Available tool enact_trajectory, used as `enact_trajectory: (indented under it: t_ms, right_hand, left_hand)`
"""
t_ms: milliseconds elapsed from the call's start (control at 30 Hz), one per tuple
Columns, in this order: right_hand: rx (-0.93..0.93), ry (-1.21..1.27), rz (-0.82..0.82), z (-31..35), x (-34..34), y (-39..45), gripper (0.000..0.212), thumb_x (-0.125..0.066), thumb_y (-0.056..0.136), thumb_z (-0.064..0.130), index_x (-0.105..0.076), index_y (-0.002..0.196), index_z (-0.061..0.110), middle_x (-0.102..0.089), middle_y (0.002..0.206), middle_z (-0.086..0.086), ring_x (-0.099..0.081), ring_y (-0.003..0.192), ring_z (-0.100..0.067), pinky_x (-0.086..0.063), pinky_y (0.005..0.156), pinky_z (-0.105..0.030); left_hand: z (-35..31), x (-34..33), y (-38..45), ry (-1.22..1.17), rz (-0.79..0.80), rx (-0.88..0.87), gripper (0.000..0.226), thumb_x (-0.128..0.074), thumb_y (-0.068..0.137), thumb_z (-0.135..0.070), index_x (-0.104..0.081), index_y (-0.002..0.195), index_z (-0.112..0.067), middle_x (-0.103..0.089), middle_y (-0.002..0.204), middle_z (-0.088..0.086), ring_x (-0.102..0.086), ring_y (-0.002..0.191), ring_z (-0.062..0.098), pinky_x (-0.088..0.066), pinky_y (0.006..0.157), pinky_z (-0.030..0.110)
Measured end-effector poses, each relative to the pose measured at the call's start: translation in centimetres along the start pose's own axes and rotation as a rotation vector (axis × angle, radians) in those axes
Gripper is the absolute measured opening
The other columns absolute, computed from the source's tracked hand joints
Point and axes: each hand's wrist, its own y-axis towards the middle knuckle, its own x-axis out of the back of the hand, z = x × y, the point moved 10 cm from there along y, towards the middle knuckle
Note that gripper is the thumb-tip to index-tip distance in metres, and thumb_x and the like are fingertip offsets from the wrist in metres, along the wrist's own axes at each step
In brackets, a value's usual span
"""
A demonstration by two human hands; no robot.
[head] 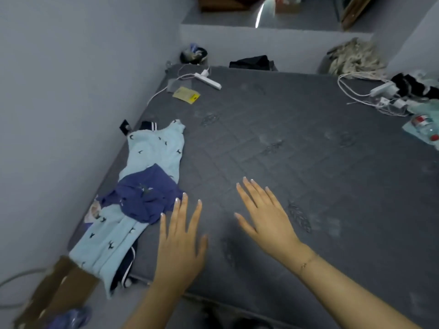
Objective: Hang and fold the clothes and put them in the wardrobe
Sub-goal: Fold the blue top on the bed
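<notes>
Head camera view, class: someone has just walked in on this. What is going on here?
A person stands at a grey mattress with both hands spread flat over it and nothing in either grip. The left hand hovers beside a small pile at the mattress's left edge: a light blue bird-print garment with a dark blue garment lying crumpled on top. The right hand is over bare mattress. Nothing looks folded or hung yet.

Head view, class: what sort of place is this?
Probably a bedroom: a bare grey mattress fills the room's corner, clothes such as a light blue garment lie on it, and power strips with chargers sit along its far edge.
</notes>
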Motion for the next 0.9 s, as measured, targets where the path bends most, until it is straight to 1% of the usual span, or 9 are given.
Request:
enact_trajectory:
  t_ms: [100, 200, 233, 367, 533, 633, 700, 767, 900]
  right_hand:
    - [0.036, 0.020, 0.064, 1.3, -4.1, 3.5, 0.065, -0.025, 0.103, 0.050, 0.000, 0.156, 0.021, 0.002, 0.164, 0.002, 0.003, 0.151, -0.013, 0.005, 0.122, -0.032]
    - [0.060, 0.044, 0.137, 2.6, -8.8, 6.3, 0.065, -0.025, 0.103, 0.048, 0.000, 0.156, 0.020, 0.004, 0.164, 0.001, 0.004, 0.150, -0.014, 0.007, 0.121, -0.031]
    - [0.061, 0.039, 0.158, 3.0, -10.4, 7.2, 0.064, -0.024, 0.104, 0.048, 0.002, 0.156, 0.021, 0.007, 0.163, 0.001, 0.006, 0.150, -0.013, 0.009, 0.121, -0.031]
    - [0.008, 0.075, 0.228, 4.5, -17.6, 10.1, 0.061, -0.019, 0.104, 0.048, 0.002, 0.155, 0.022, 0.007, 0.163, 0.003, 0.006, 0.150, -0.011, 0.012, 0.120, -0.027]
    - [-0.107, 0.142, 0.322, 6.5, -28.3, 13.1, 0.060, -0.021, 0.104, 0.046, -0.002, 0.155, 0.023, 0.004, 0.163, 0.004, 0.002, 0.150, -0.010, 0.011, 0.118, -0.023]
    - [-0.139, 0.145, 0.386, 7.6, -35.3, 15.1, 0.059, -0.021, 0.104, 0.046, -0.002, 0.155, 0.024, 0.010, 0.161, 0.006, 0.005, 0.150, -0.010, 0.003, 0.122, -0.028]
    - [-0.196, 0.175, 0.398, 7.6, -39.4, 16.3, 0.056, -0.021, 0.104, 0.044, -0.001, 0.153, 0.027, 0.015, 0.160, 0.007, 0.010, 0.149, -0.010, 0.002, 0.122, -0.032]
    - [-0.255, 0.119, 0.443, 6.9, -43.4, 16.6, 0.056, -0.016, 0.104, 0.044, 0.009, 0.152, 0.030, 0.024, 0.158, 0.008, 0.019, 0.147, -0.011, 0.004, 0.122, -0.037]
    - [-0.356, 0.011, 0.586, 5.3, -49.4, 15.3, 0.060, -0.014, 0.103, 0.046, 0.027, 0.145, 0.032, 0.027, 0.159, 0.006, 0.017, 0.149, -0.021, -0.001, 0.121, -0.050]
  left_hand:
    - [3.8, -2.7, 1.7, -0.035, 0.038, 0.059, 0.067, -0.040, 0.093, -0.047, -0.025, 0.153, -0.024, -0.015, 0.162, 0.007, -0.015, 0.149, 0.026, -0.022, 0.116, 0.054]
    - [8.2, -6.3, 3.3, -0.057, 0.068, 0.091, 0.077, -0.068, 0.083, -0.032, -0.033, 0.150, -0.018, -0.020, 0.160, 0.012, -0.020, 0.147, 0.031, -0.030, 0.111, 0.059]
    - [9.8, -7.4, 3.9, -0.067, 0.069, 0.101, 0.074, -0.067, 0.083, -0.031, -0.036, 0.149, -0.017, -0.022, 0.159, 0.013, -0.021, 0.146, 0.033, -0.031, 0.110, 0.060]
    - [16.8, -12.7, 6.5, -0.092, 0.112, 0.155, 0.059, -0.037, 0.094, -0.041, -0.040, 0.147, -0.015, -0.026, 0.157, 0.013, -0.022, 0.145, 0.033, -0.030, 0.112, 0.058]
    - [27.1, -20.2, 9.6, -0.189, 0.097, 0.263, 0.063, -0.064, 0.092, -0.026, -0.039, 0.147, -0.009, -0.020, 0.158, 0.013, -0.017, 0.147, 0.033, -0.023, 0.115, 0.058]
    - [33.5, -23.4, 12.2, -0.227, 0.033, 0.360, 0.066, -0.066, 0.091, -0.022, -0.037, 0.148, -0.009, -0.018, 0.159, 0.016, -0.014, 0.148, 0.035, -0.017, 0.117, 0.057]
    - [37.3, -24.4, 13.9, -0.234, -0.077, 0.370, 0.061, -0.068, 0.089, -0.016, -0.043, 0.144, -0.007, -0.024, 0.156, 0.022, -0.020, 0.145, 0.042, -0.022, 0.114, 0.060]
    - [40.6, -25.0, 15.2, -0.267, -0.189, 0.375, 0.056, -0.069, 0.088, -0.013, -0.049, 0.140, -0.006, -0.027, 0.154, 0.025, -0.024, 0.142, 0.045, -0.025, 0.113, 0.059]
    - [44.7, -29.6, 16.2, -0.424, -0.068, 0.489, 0.052, -0.067, 0.091, -0.016, -0.050, 0.140, -0.011, -0.026, 0.155, 0.018, -0.031, 0.139, 0.036, -0.024, 0.114, 0.035]
